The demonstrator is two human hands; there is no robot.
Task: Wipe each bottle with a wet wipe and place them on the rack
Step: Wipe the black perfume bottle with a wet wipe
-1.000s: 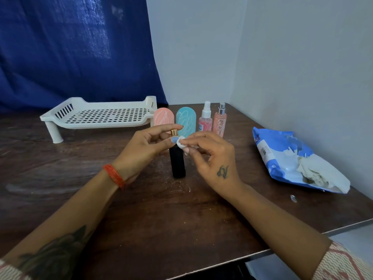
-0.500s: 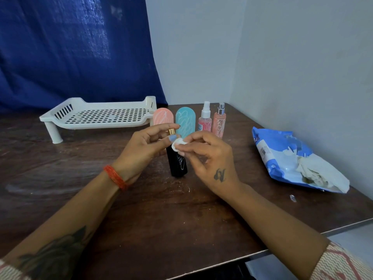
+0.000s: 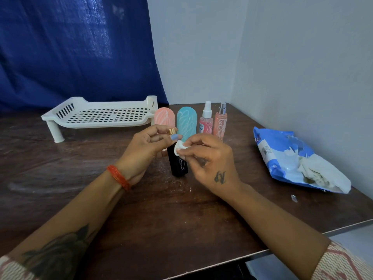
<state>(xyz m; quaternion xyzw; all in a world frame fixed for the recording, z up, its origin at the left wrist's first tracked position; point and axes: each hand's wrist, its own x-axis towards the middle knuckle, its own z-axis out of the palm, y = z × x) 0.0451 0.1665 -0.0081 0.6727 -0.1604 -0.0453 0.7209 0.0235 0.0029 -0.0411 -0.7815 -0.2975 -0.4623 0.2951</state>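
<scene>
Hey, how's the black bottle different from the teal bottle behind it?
The black bottle is dark with a gold cap; the teal bottle is light with a rounded top and no separate cap showing. The black bottle is gripped by the left hand near its top while the right hand presses a wipe on it; the teal bottle stands untouched. Both bear white scribbles, and neither is on the rack.

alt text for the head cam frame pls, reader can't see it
A person's left hand grips the gold-capped top of an upright black bottle on a dark wooden table while the right hand presses a small white wipe against it. Behind stand four more bottles beside a white rack holding none; a torn blue wipe pack lies right.
</scene>
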